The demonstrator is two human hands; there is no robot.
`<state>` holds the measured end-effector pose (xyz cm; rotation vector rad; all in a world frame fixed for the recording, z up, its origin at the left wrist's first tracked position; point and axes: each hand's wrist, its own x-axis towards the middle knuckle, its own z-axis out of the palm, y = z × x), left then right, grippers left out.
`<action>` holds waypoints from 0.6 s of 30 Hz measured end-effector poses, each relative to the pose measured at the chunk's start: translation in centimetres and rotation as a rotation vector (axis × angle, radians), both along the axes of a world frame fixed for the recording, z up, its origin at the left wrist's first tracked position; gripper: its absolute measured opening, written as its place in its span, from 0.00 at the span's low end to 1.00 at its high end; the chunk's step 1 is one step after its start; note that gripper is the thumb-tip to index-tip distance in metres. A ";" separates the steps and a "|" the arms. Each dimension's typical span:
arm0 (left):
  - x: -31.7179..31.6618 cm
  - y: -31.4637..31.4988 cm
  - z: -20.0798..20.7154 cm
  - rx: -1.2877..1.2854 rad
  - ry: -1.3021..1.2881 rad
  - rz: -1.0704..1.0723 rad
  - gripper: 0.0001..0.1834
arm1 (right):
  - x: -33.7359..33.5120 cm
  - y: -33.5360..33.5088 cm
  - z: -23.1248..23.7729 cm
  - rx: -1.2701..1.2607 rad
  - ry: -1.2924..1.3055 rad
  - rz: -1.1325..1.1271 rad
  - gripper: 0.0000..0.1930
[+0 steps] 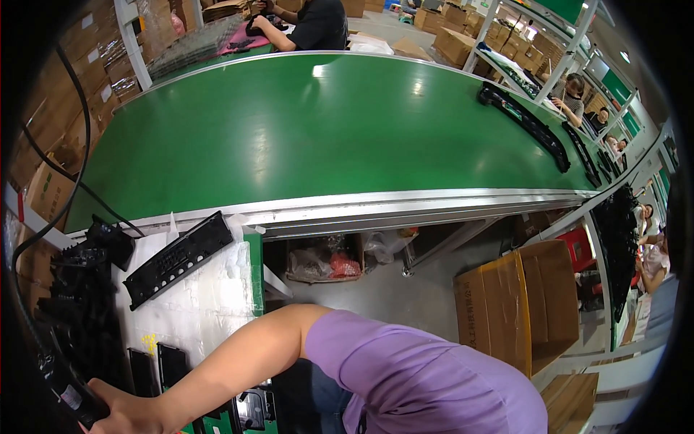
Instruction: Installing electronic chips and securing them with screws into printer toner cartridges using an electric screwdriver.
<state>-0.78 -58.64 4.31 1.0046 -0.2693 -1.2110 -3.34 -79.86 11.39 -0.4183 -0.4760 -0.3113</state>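
My right arm, in a purple sleeve, reaches across to the lower left. My right hand point(134, 416) is closed round the end of a black corded electric screwdriver point(61, 387), partly cut off by the picture's dark rim. Close to this hand, two dark narrow plastic parts point(172, 365) lie on the white-covered bench point(206, 296). Farther up the bench rests a long black plastic panel point(179, 260) with a row of holes, set slantwise. My forearm hides some of the bench. My left hand does not show.
Black parts point(76, 296) are heaped along the bench's left side, near a hanging black cable point(88, 130). Beyond runs a green work surface point(289, 130) with long black curved parts point(528, 126) at right. Cardboard boxes point(499, 311) stand right. Co-workers sit farther off.
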 end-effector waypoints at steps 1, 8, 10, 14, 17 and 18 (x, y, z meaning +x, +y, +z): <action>-0.4 -0.3 0.1 -0.017 -0.028 0.021 0.16 | -0.1 0.0 0.0 0.001 0.001 0.001 0.23; -1.3 -1.7 1.1 -0.003 -0.010 0.106 0.10 | -0.2 -1.0 0.2 -0.002 -0.023 -0.040 0.23; -1.7 -1.9 1.3 0.026 -0.146 0.201 0.11 | -0.1 -1.1 0.3 0.008 -0.017 -0.074 0.22; -1.7 -1.9 1.2 0.026 -0.175 0.206 0.10 | 0.1 -1.2 0.2 0.016 -0.006 -0.064 0.22; -1.1 -1.5 1.0 0.021 -0.168 0.183 0.09 | 0.0 -1.3 0.3 0.018 -0.016 -0.077 0.22; -0.6 -0.9 0.7 0.059 -0.196 0.149 0.09 | -0.1 -1.4 0.4 0.019 -0.023 -0.095 0.22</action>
